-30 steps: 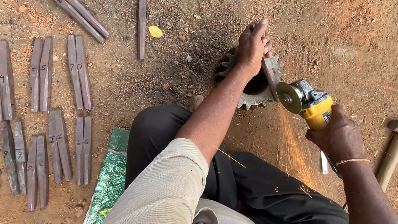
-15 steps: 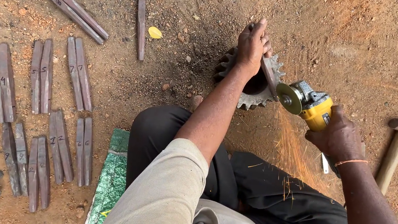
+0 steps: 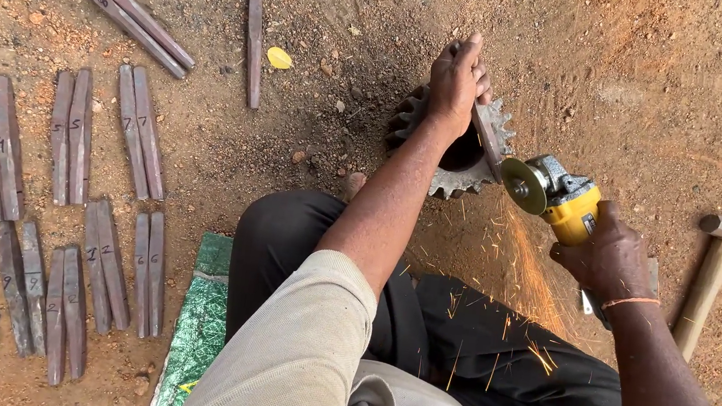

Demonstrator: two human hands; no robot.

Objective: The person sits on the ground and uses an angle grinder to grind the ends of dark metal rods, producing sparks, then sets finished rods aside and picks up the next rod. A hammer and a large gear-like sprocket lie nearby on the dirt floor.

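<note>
Left hand (image 3: 459, 77) grips a metal bar (image 3: 487, 136) on the gear (image 3: 455, 146); right hand (image 3: 611, 259) grips the sparking grinder (image 3: 555, 195).

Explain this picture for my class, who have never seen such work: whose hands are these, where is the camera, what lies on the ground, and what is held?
The camera sits on a person's head, looking down at their own hands. The left hand steadies a flat metal bar against a toothed gear wheel on the dirt ground. The right hand holds a yellow angle grinder to the bar; sparks fly. Paired metal bars lie in rows at the left, and a hammer lies at the right.
</note>
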